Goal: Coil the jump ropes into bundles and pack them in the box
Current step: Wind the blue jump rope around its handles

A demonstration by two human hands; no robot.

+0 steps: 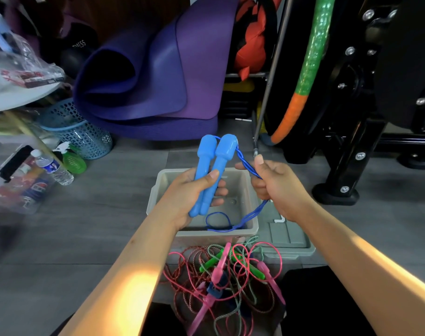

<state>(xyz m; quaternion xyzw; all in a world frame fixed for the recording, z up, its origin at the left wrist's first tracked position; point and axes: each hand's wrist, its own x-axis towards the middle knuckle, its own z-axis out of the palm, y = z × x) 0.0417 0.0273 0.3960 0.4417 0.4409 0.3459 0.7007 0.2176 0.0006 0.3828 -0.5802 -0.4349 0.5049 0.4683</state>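
Note:
My left hand (192, 190) grips the two light blue handles (215, 166) of a jump rope, held side by side above the grey box (251, 226). Its dark blue cord (246, 166) runs from the handle tops through my right hand (277, 185), which holds several strands, and the loose end loops (218, 221) down over the box's near rim. Nothing else shows inside the box. In front of it, near my lap, lies a tangled pile of jump ropes (226, 280) with pink and green handles and pink, red and green cords.
The grey box lid (289, 241) lies on the floor right of the box. Rolled purple mats (153, 76) stand behind. A blue basket (78, 127), a green spray bottle (73, 158) and a water bottle (52, 167) sit at left. Black exercise equipment (352, 151) and a hoop (306, 76) fill the right.

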